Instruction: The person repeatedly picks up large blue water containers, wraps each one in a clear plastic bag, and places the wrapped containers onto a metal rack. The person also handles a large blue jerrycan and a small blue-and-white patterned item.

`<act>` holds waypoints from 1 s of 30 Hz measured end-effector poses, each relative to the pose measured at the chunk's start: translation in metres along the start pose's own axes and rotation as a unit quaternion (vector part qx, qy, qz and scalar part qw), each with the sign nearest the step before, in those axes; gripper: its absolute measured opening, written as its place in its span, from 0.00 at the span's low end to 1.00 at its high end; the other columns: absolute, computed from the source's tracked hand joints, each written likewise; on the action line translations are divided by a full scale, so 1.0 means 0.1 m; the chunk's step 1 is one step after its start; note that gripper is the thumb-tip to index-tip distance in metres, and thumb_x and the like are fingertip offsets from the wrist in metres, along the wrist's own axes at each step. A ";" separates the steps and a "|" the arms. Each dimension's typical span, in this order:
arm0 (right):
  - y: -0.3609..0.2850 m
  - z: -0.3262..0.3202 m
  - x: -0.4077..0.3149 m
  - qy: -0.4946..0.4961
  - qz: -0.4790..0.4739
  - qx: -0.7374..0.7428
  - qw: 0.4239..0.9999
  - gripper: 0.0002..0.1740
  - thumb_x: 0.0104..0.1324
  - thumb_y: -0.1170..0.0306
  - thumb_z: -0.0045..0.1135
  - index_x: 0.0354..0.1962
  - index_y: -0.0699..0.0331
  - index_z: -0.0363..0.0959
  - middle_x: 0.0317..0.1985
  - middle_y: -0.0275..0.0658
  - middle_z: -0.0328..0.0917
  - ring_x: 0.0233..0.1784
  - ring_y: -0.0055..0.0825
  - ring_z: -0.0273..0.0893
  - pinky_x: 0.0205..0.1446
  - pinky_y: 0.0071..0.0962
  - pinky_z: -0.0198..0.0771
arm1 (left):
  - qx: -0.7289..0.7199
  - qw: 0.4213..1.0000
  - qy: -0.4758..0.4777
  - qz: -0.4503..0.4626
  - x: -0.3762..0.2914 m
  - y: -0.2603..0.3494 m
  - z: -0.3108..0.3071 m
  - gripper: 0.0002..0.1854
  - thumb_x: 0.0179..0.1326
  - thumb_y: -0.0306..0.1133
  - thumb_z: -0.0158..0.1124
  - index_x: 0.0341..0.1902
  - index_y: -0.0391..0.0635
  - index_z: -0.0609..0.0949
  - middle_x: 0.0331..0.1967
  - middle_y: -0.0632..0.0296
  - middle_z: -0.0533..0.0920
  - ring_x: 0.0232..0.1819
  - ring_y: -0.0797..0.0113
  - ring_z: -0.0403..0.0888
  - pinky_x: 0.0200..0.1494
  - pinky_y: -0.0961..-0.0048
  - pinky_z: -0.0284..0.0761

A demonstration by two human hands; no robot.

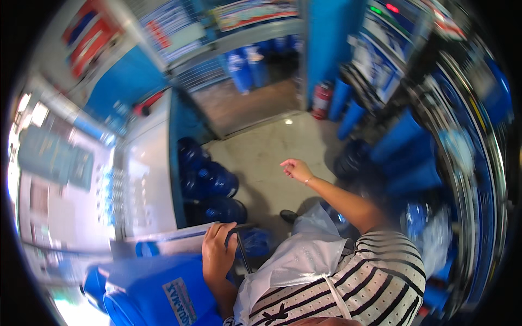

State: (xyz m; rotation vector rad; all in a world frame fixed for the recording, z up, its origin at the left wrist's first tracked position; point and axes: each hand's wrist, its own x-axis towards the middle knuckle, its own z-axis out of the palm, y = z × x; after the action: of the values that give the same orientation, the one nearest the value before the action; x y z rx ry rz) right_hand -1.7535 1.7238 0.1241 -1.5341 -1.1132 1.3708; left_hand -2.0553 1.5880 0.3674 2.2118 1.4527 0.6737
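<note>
My left hand [219, 249] is palm down at the end of a pale ledge [179, 241], beside a blue plastic water container [151, 281] that bears a label. A thin dark bar [244, 252] runs just past its thumb; whether the fingers grip anything there is hidden. Over the tiled floor [265, 150], my right hand [297, 169] hangs in the air with loosely bent fingers, holding nothing. Several dark blue round water bottles [218, 179] lie below the white counter [147, 179], left of that hand. A white apron [297, 256] covers my front.
A red fire extinguisher [322, 100] stands near the doorway [248, 98], where blue containers [240, 69] are visible beyond. Along the right are blurred blue cylinders [401, 138] and metal rails [477, 122]. A dark round bottle [351, 159] stands nearer my right arm.
</note>
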 end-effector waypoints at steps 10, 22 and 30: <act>1.16 -0.89 -3.29 0.319 0.101 0.149 0.931 0.12 0.64 0.76 0.45 0.42 0.64 0.75 0.29 0.30 0.76 0.30 0.16 0.72 0.35 0.17 0.70 | 0.012 0.947 -0.306 0.101 -0.44 0.27 1.19 0.18 0.53 0.33 0.63 0.48 0.40 0.78 0.42 0.46 0.77 0.48 0.46 0.73 0.52 0.58 0.69; 0.98 -1.95 -5.25 0.609 0.103 -0.373 0.692 0.17 0.48 0.73 0.63 0.39 0.59 0.75 0.45 0.45 0.67 0.57 0.45 0.63 0.56 0.51 0.56 | -0.151 0.792 -0.473 0.355 -0.92 1.95 2.76 0.13 0.55 0.30 0.60 0.44 0.42 0.80 0.38 0.52 0.78 0.43 0.51 0.77 0.47 0.64 0.72; 1.17 -2.58 -6.08 0.563 0.181 -0.489 0.641 0.35 0.47 0.65 0.69 0.55 0.46 0.67 0.65 0.54 0.47 0.71 0.58 0.36 0.64 0.66 0.40 | -0.185 0.750 -0.443 0.454 -1.51 3.43 4.07 0.10 0.52 0.27 0.58 0.38 0.40 0.81 0.34 0.51 0.79 0.40 0.50 0.76 0.46 0.60 0.72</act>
State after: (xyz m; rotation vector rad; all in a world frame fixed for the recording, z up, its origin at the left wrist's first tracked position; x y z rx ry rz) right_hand -1.5055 1.1099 0.2305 -2.8346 -0.6365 -0.4063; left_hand -1.6149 1.2911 0.2128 2.2567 -0.2623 0.0482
